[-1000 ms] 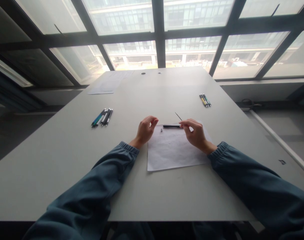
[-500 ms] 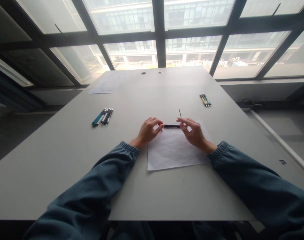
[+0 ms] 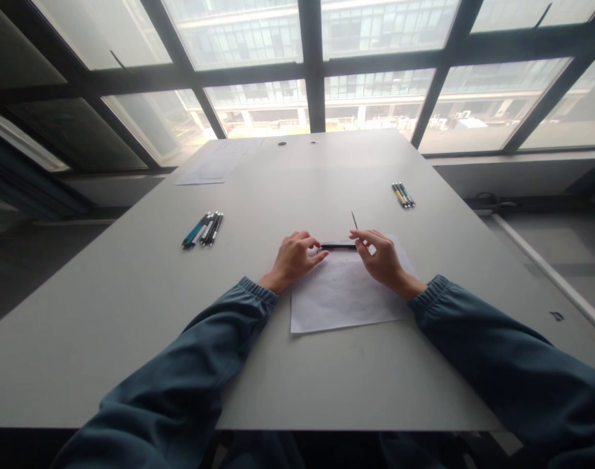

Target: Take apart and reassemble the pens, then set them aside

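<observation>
A black pen (image 3: 339,247) lies crosswise near the far edge of a white paper sheet (image 3: 343,293), between my two hands. My left hand (image 3: 298,256) is at its left end, the forefinger curled close to it and the thumb stretched out along the near side. Finger and thumb stand apart there; whether they touch the pen is hard to see. My right hand (image 3: 378,256) pinches a thin dark pen refill (image 3: 354,220), which points up and away from the sheet. That hand's fingertips are by the pen's right end, partly hiding it.
Several pens (image 3: 203,230) lie in a group on the left of the white table (image 3: 258,384). A smaller group of pens (image 3: 403,195) is at the right. Printed sheets (image 3: 204,166) rest at the far left, near the windows. A small dark mark (image 3: 556,316) is by the right edge.
My left thumb has moved away from the forefinger and now reaches further right below the pen. My right hand keeps its pinch on the refill. The view has shifted slightly.
</observation>
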Demonstrator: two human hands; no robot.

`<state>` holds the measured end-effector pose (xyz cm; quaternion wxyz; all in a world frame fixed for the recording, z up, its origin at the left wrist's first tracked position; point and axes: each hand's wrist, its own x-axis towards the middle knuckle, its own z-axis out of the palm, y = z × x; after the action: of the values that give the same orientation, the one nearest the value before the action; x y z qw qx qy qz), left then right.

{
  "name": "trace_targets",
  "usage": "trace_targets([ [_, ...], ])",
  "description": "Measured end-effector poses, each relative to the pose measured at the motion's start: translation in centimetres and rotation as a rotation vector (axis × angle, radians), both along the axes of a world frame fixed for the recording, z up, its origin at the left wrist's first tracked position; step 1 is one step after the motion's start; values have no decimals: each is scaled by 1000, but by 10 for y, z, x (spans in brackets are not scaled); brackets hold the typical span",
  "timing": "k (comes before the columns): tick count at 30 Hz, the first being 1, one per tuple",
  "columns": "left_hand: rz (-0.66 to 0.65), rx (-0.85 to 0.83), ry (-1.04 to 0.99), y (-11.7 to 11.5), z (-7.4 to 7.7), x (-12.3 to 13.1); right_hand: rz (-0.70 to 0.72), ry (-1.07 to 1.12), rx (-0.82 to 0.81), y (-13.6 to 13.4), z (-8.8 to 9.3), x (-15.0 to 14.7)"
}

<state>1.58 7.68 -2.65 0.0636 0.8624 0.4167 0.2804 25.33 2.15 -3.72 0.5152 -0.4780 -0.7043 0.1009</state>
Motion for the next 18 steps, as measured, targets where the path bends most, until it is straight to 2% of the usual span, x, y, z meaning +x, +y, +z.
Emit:
trace_targets([
  [6,-14,-36,38,-1,2,1,-45,-70,-61,3,-5,1],
  [18,-27,-62,1,0,-2,0,-6,-95,2,2,-1,-2],
])
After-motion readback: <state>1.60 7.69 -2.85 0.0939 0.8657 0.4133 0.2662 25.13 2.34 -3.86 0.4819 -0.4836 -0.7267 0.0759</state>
